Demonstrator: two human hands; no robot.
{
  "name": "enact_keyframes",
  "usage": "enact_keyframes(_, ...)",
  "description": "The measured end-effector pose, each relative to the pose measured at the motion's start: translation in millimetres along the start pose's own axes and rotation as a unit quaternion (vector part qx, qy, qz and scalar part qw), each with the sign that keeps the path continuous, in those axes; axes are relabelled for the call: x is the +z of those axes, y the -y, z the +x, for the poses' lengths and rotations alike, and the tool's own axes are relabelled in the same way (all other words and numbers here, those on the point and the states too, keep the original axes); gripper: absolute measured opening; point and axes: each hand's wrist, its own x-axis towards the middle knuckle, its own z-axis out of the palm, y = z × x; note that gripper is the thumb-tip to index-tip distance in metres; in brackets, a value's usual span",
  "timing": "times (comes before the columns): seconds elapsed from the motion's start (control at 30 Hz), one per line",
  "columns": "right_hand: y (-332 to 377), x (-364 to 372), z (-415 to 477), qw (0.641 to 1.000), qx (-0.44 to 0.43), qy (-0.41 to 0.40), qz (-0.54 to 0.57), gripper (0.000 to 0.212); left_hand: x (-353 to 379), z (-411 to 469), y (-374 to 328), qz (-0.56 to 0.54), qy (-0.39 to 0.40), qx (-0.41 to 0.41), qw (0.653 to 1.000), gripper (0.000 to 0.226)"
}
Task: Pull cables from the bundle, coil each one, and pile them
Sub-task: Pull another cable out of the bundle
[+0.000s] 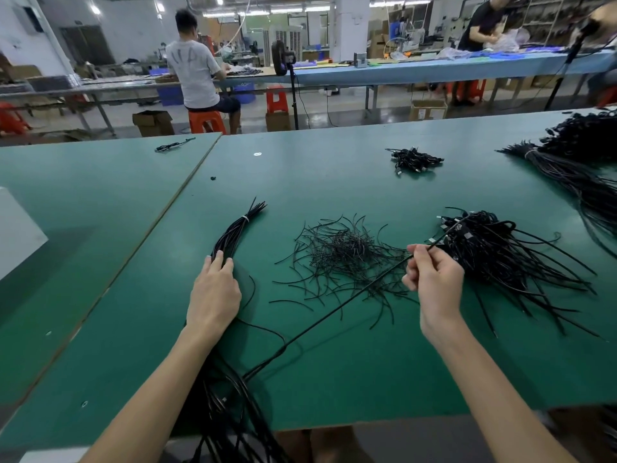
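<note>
**Between right thumb and forefinger: 1 cable part-way out of the bundle**

Under the left hand (213, 289) lies the bundle (233, 232). Fingers are straight and close together, pressing it flat to the table (334, 389). My read: that press is an anchor, so the rest doesn't drag along when 1 strand is drawn out. A white tie (245, 218) cinches the bundle beyond the fingertips. Behind the wrist the bundle runs back and drops off the near table edge.

The right hand (434, 279) is curled, thumb and forefinger pinched on 1 cable (334, 312). The cable runs taut and straight from the bundle behind the left wrist, diagonally up to the pinch. A short tail sticks out past the fingertips toward the pile (494, 252). The grip near the end looks deliberate: it leaves almost the whole length free for winding.

The pile of black cables sits just beyond the right knuckles, so drop-off should need little reach. Between the 2 hands is a scatter of short black strands (344, 259), possibly ties, can't confirm. The taut cable crosses the scatter's near edge.

Step estimate: extraction unfinished, coiling not started. Risks: the cable snags its neighbours where it leaves the bundle, or sweeps loose strands along on the way over.
</note>
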Motion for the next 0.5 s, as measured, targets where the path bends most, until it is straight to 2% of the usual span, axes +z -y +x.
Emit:
enact_keyframes(0.1,-8,2,-3,1.0,0.021,0.006,-0.003,0.022,-4,-3,-8,-0.006,-0.047,0.031,0.998,0.05)
enact_keyframes(0.17,-12,3,-5,0.999,0.028,0.022,-0.012,0.022,-9,-6,-14,-0.009,-0.098,0.099,0.99,0.043)
enact_keyframes(0.2,-14,4,-7,0.999,0.032,0.027,-0.009,0.022,-12,-7,-19,-0.029,-0.099,0.141,0.985,0.038)
enact_keyframes(0.23,-15,5,-8,0.999,0.04,0.031,0.004,0.021,-17,-9,-25,-0.066,-0.072,0.18,0.979,0.033)
enact_keyframes(0.3,-16,5,-11,0.997,0.058,0.032,0.049,0.02,-28,-15,-40,-0.151,0.055,0.227,0.961,0.028)
enact_keyframes(0.4,-16,4,-11,0.991,0.079,0.027,0.109,0.018,-39,-25,-58,-0.273,0.249,0.22,0.903,0.031)
enact_keyframes(0.5,-15,2,-10,0.984,0.089,0.028,0.153,0.017,-48,-32,-60,-0.332,0.346,0.216,0.851,0.021)
